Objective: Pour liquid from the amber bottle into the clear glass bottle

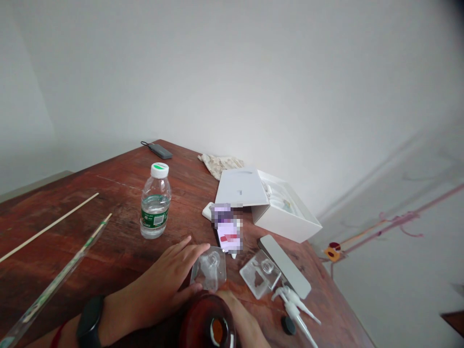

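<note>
On the tabletop (108, 251), near edge: two bare hands, with clear plastic pieces and a brown bottle in front of them.
Left hand (159, 282): reaches in from the lower left, palm down, with a black watch band (90, 321) and a red cord (58, 337) at the wrist.
Left grip: fingers apart, not clamped; the fingertips (197, 250) rest on the edge of a clear hook (213, 270).
Clear hook: lies flat on the wood, just past the left hand and near a second hook (258, 274).
Right hand (244, 321): sits low in the view, beside a brown glass bottle (206, 326) that blocks part of it.
Right grip: the bottle hides the fingers, so apart or together cannot be told.
Right of the hooks: a metal strip (284, 266) touches the second hook; white pump parts (295, 307) and a dark cap (288, 325) lie just below it.
Farther along the tabletop: a water bottle (155, 203) stands upright; a blurred card (228, 229) lies before an open white box (286, 212) with its lid (241, 188) tilted on it.
Left side: a wooden stick (49, 227) and a striped rod (61, 270).
Back edge: a power bank (159, 151) and a cloth (220, 164).
</note>
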The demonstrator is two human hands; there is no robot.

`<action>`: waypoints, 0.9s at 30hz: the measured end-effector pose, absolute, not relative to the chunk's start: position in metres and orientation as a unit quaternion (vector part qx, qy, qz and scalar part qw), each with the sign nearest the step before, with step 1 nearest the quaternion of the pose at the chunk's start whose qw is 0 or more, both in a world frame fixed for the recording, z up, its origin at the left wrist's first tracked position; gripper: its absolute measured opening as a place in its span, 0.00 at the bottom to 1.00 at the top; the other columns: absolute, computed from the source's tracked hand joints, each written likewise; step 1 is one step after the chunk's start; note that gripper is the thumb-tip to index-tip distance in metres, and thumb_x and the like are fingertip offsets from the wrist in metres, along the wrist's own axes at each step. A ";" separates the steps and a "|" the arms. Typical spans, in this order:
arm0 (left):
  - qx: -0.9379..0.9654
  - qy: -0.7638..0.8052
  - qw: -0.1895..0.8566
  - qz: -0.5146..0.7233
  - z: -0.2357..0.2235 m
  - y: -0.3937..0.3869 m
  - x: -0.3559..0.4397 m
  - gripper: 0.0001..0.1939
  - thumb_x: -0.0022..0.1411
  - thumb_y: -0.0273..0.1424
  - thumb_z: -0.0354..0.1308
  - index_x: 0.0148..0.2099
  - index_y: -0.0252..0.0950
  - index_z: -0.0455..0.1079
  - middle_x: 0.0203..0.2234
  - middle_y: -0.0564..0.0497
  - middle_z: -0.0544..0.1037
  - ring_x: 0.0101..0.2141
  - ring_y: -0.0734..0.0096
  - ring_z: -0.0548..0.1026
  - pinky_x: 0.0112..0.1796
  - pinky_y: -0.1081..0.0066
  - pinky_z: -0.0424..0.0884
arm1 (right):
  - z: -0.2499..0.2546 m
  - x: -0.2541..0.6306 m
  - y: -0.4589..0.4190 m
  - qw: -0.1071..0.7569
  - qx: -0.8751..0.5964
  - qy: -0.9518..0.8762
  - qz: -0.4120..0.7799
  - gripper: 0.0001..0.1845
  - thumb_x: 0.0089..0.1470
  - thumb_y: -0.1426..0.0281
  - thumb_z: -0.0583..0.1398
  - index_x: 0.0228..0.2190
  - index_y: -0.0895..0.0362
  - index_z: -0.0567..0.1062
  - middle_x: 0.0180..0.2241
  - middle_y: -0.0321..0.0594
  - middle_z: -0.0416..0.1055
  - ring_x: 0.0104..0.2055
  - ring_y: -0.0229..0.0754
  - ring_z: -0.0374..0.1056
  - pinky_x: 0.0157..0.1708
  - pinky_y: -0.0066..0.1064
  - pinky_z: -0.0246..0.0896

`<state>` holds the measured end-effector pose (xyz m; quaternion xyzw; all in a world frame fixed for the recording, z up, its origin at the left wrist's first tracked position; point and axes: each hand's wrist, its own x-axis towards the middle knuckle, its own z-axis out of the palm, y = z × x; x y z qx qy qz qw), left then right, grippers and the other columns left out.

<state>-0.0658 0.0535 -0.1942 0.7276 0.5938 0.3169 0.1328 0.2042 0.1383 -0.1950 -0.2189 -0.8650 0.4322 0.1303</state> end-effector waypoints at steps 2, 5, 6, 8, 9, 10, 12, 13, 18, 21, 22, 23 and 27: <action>0.725 0.599 0.142 0.309 -0.194 0.054 -0.065 0.39 0.74 0.33 0.63 0.79 0.43 0.51 0.74 0.41 0.63 0.74 0.40 0.56 0.70 0.40 0.60 | -0.184 0.200 0.137 0.112 -0.220 -0.854 0.457 0.35 0.58 0.60 0.72 0.65 0.47 0.75 0.62 0.49 0.79 0.64 0.59 0.76 0.64 0.46 0.71; 0.725 0.602 0.148 0.300 -0.195 0.054 -0.064 0.39 0.74 0.33 0.62 0.80 0.43 0.50 0.75 0.41 0.62 0.75 0.40 0.56 0.70 0.39 0.60 | -0.183 0.199 0.137 0.104 -0.229 -0.844 0.474 0.35 0.59 0.61 0.72 0.66 0.45 0.74 0.64 0.48 0.77 0.66 0.60 0.74 0.66 0.48 0.69; 0.724 0.603 0.148 0.300 -0.195 0.054 -0.063 0.39 0.74 0.33 0.62 0.80 0.43 0.50 0.75 0.41 0.62 0.74 0.40 0.56 0.70 0.39 0.60 | -0.186 0.201 0.138 0.101 -0.235 -0.842 0.475 0.37 0.58 0.61 0.73 0.67 0.45 0.74 0.65 0.48 0.76 0.67 0.61 0.72 0.67 0.49 0.68; 0.723 0.604 0.150 0.301 -0.195 0.054 -0.064 0.40 0.73 0.33 0.63 0.80 0.43 0.50 0.74 0.41 0.63 0.74 0.40 0.56 0.70 0.39 0.60 | -0.195 0.206 0.141 0.089 -0.249 -0.840 0.473 0.43 0.54 0.58 0.75 0.68 0.45 0.72 0.69 0.49 0.71 0.70 0.64 0.68 0.68 0.52 0.66; 0.722 0.604 0.150 0.301 -0.195 0.054 -0.064 0.39 0.73 0.33 0.63 0.79 0.43 0.51 0.74 0.41 0.64 0.74 0.40 0.56 0.70 0.39 0.60 | -0.199 0.209 0.142 0.080 -0.253 -0.840 0.474 0.47 0.53 0.56 0.76 0.69 0.45 0.70 0.70 0.49 0.69 0.71 0.66 0.67 0.68 0.53 0.66; 0.722 0.604 0.151 0.301 -0.195 0.053 -0.064 0.39 0.73 0.33 0.63 0.79 0.43 0.51 0.74 0.41 0.64 0.74 0.40 0.56 0.71 0.39 0.60 | -0.201 0.211 0.143 0.074 -0.258 -0.838 0.474 0.49 0.52 0.54 0.77 0.70 0.45 0.69 0.71 0.49 0.67 0.72 0.66 0.65 0.69 0.54 0.64; 0.723 0.603 0.151 0.303 -0.194 0.053 -0.064 0.38 0.74 0.33 0.62 0.79 0.43 0.52 0.74 0.41 0.64 0.75 0.41 0.56 0.71 0.40 0.60 | -0.201 0.211 0.143 0.071 -0.252 -0.840 0.475 0.53 0.49 0.52 0.78 0.71 0.44 0.68 0.71 0.49 0.67 0.72 0.67 0.64 0.70 0.54 0.63; 0.723 0.601 0.150 0.305 -0.193 0.053 -0.064 0.38 0.74 0.32 0.62 0.79 0.43 0.51 0.74 0.41 0.64 0.75 0.41 0.56 0.71 0.41 0.60 | -0.199 0.210 0.143 0.073 -0.247 -0.840 0.477 0.52 0.49 0.52 0.78 0.71 0.44 0.68 0.71 0.48 0.68 0.72 0.67 0.64 0.70 0.54 0.63; 0.725 0.602 0.140 0.303 -0.193 0.053 -0.063 0.38 0.74 0.31 0.61 0.79 0.42 0.50 0.74 0.40 0.62 0.74 0.41 0.57 0.71 0.41 0.60 | -0.172 0.195 0.134 0.084 -0.237 -0.822 0.511 0.45 0.53 0.53 0.76 0.67 0.48 0.72 0.66 0.50 0.74 0.69 0.63 0.70 0.69 0.50 0.65; 0.725 0.606 0.134 0.298 -0.192 0.053 -0.061 0.39 0.74 0.31 0.62 0.80 0.42 0.50 0.75 0.39 0.62 0.74 0.41 0.57 0.71 0.41 0.60 | -0.166 0.194 0.132 0.092 -0.244 -0.815 0.517 0.44 0.53 0.54 0.77 0.66 0.48 0.73 0.65 0.50 0.75 0.68 0.62 0.71 0.68 0.49 0.66; 0.725 0.606 0.134 0.297 -0.192 0.053 -0.061 0.39 0.74 0.31 0.62 0.80 0.42 0.49 0.75 0.39 0.62 0.74 0.41 0.57 0.71 0.41 0.60 | -0.167 0.194 0.133 0.097 -0.239 -0.820 0.511 0.44 0.53 0.53 0.77 0.67 0.47 0.73 0.65 0.50 0.75 0.68 0.63 0.71 0.68 0.49 0.66; 0.725 0.607 0.137 0.296 -0.191 0.052 -0.061 0.39 0.75 0.31 0.61 0.80 0.42 0.49 0.75 0.39 0.62 0.74 0.41 0.57 0.71 0.41 0.60 | -0.168 0.196 0.134 0.108 -0.231 -0.828 0.500 0.46 0.52 0.51 0.76 0.67 0.47 0.72 0.65 0.51 0.75 0.68 0.63 0.71 0.67 0.49 0.67; 0.722 0.615 0.145 0.282 -0.186 0.051 -0.063 0.38 0.75 0.30 0.60 0.80 0.41 0.50 0.77 0.35 0.54 0.75 0.38 0.54 0.70 0.39 0.60 | -0.169 0.207 0.141 0.173 -0.197 -0.861 0.435 0.46 0.52 0.42 0.73 0.65 0.50 0.75 0.60 0.53 0.78 0.63 0.65 0.75 0.62 0.49 0.73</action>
